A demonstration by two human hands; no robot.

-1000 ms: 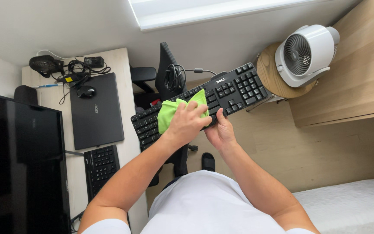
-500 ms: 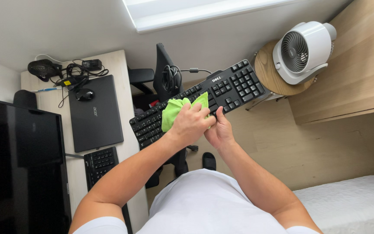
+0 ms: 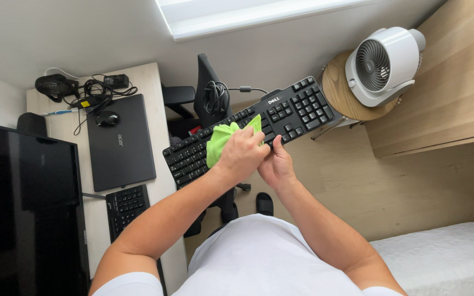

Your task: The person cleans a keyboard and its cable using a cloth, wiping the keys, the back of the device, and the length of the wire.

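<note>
Wiping a black keyboard (image 3: pixel 248 131) held in mid-air above the floor.
Left hand (image 3: pixel 241 155) presses a green cloth (image 3: pixel 219 141) onto the keys at mid-length; right hand (image 3: pixel 277 166) clasps the near edge just beside it, the keyboard's long axis rising rightward.

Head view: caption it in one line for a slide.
Left hand presses a green cloth onto a black keyboard held by the right hand.
</note>
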